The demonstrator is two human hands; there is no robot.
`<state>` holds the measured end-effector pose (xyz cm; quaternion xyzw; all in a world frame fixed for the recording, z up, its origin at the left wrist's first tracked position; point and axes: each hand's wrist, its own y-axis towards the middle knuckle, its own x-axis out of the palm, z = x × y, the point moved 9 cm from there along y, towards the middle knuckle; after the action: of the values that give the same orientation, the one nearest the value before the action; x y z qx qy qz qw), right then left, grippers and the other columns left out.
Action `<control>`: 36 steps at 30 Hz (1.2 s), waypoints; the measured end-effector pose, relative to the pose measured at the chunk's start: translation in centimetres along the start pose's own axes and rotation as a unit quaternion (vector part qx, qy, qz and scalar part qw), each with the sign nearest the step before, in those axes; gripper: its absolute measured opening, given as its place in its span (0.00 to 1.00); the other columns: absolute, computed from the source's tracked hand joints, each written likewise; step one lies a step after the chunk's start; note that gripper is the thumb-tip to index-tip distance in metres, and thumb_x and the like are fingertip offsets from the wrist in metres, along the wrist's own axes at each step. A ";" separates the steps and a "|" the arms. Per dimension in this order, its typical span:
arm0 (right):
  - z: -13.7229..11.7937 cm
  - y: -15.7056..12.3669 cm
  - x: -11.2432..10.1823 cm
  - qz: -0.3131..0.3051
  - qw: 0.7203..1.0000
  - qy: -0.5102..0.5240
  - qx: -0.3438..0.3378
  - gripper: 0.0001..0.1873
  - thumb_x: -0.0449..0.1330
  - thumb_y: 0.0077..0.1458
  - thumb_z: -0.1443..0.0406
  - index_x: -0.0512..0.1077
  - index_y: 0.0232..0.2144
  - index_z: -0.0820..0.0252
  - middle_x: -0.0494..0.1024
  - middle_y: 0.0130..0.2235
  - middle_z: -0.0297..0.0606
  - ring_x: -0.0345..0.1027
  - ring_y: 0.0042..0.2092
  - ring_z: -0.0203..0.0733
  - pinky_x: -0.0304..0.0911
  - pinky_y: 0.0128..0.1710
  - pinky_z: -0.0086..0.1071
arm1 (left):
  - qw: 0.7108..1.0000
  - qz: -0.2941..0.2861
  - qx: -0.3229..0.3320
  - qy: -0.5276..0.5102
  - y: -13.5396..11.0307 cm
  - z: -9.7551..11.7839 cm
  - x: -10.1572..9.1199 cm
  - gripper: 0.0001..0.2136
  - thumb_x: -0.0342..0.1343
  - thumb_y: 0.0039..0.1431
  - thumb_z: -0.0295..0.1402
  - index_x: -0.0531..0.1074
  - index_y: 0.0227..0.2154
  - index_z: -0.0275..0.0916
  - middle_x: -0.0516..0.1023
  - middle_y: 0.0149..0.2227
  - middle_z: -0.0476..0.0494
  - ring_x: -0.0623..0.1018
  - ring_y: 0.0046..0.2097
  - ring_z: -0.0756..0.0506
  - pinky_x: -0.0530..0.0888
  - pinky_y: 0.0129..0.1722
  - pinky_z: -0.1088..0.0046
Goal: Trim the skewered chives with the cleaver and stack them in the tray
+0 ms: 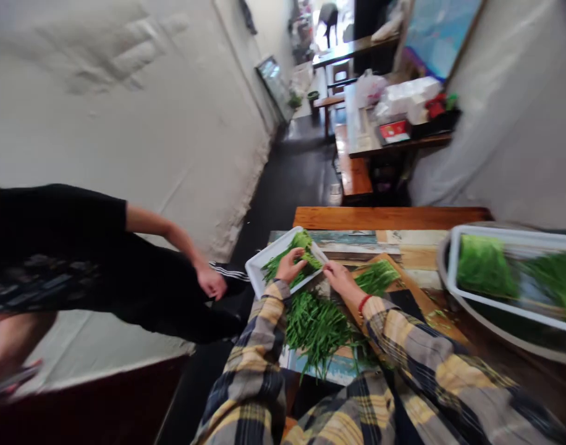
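A white plastic tray [259, 262] sits tilted at the table's left edge, with long cut green leaves [279, 256] inside. My left hand [290, 267] lies over these greens, fingers and thumb apart. At the tray's right corner, the closed fingers of my right hand [342, 281] grip the rim. A loose pile of chive-like greens [317, 327] is in front of me, between my forearms. Another small bunch of greens [378, 276] rests on a wooden cutting board [424, 300], just right of my right hand.
On the right, a second white tray [526, 235] of greens stands over a large round basin [496, 343]. A person in black clothes [102, 259] is close on the left. Beyond the wooden bench [385, 216], another table [364, 139] bears bags and boxes.
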<state>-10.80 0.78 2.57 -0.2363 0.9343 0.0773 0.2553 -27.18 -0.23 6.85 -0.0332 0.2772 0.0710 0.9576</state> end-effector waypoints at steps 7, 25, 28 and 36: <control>0.0 -0.7 0.2 0.017 1.000 -0.008 -0.009 0.10 0.52 0.51 0.67 0.64 0.39 0.60 0.71 0.31 0.34 0.66 0.34 0.40 0.61 0.37 0.32 | 0.997 0.062 0.019 0.042 -0.4 -0.7 0.0 0.08 0.59 0.44 0.28 0.69 0.31 0.37 0.74 0.32 0.47 0.74 0.36 0.48 0.71 0.42 0.68; -2.4 0.0 -3.0 0.057 0.996 -0.073 0.004 0.06 0.49 0.57 0.69 0.64 0.31 0.57 0.69 0.35 0.37 0.64 0.38 0.40 0.60 0.40 0.32 | 0.999 0.016 0.032 0.013 1.5 1.9 0.1 0.09 0.57 0.47 0.32 0.75 0.33 0.37 0.78 0.39 0.41 0.75 0.45 0.43 0.68 0.51 0.64; -3.2 0.2 -4.2 0.058 0.997 -0.058 -0.008 0.06 0.48 0.58 0.68 0.65 0.32 0.57 0.70 0.33 0.36 0.65 0.37 0.39 0.61 0.39 0.31 | 0.999 -0.010 0.005 -0.036 1.7 2.9 -0.2 0.10 0.58 0.48 0.35 0.76 0.32 0.35 0.79 0.37 0.41 0.76 0.43 0.42 0.69 0.48 0.64; -9.5 -0.3 -12.3 0.076 0.988 0.007 -0.132 0.07 0.55 0.56 0.64 0.73 0.32 0.58 0.74 0.32 0.35 0.68 0.35 0.36 0.62 0.39 0.30 | 0.989 -0.068 0.035 -0.130 1.9 10.4 -0.3 0.13 0.61 0.48 0.40 0.75 0.30 0.34 0.78 0.32 0.44 0.75 0.36 0.45 0.71 0.40 0.68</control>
<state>-5.51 2.97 16.98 -0.1967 0.9329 0.2179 0.2087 -22.27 2.71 15.75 -0.0088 0.1498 0.0000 0.9887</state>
